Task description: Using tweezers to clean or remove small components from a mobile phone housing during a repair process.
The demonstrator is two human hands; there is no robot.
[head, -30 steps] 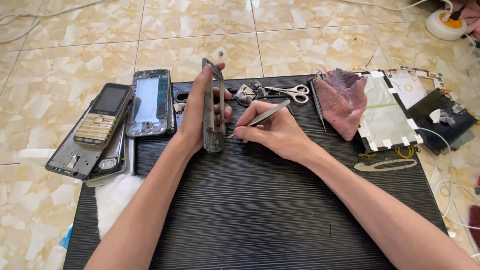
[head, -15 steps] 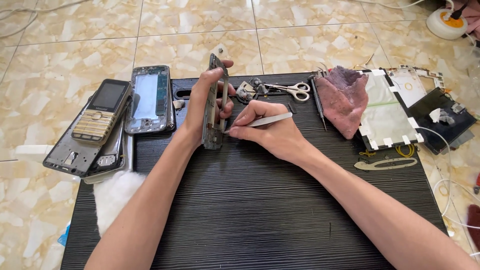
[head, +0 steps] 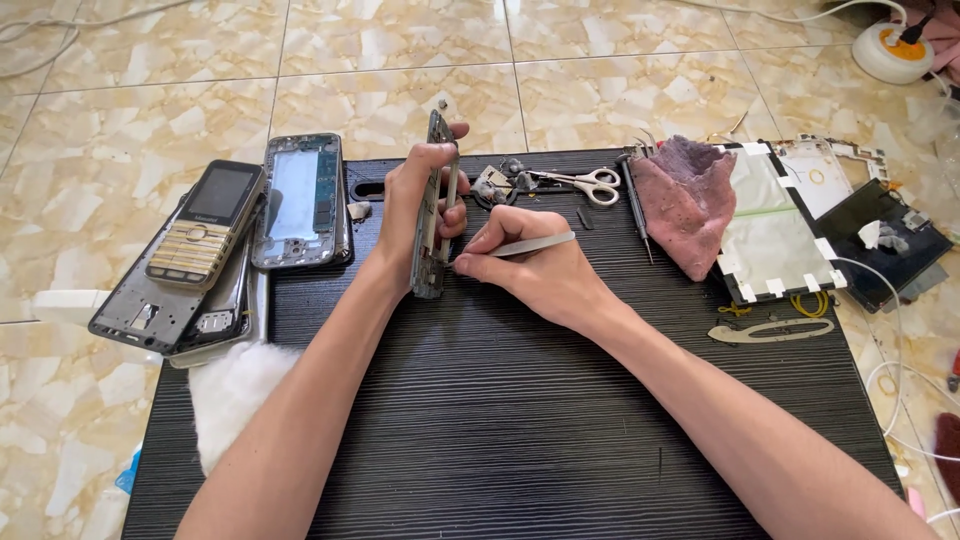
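A phone frame [head: 432, 215] is gripped on edge by the left hand [head: 415, 195] near the counter's [head: 500, 420] far edge, exposing its side to tweezers [head: 520, 246] pinched in the right hand [head: 530, 265].

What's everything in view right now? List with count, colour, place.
phone frame: 1, dark grey, held on edge over table's upper middle
tweezers: 1, silver, tip at frame's lower edge
table: 1, black ribbed, centre
keypad phone: 1, gold and black, left edge
open phone body: 1, grey, upper left
scissors: 1, silver, top middle
cloth: 1, pink, upper right
white panel: 1, right
left hand: grips phone frame
right hand: holds tweezers
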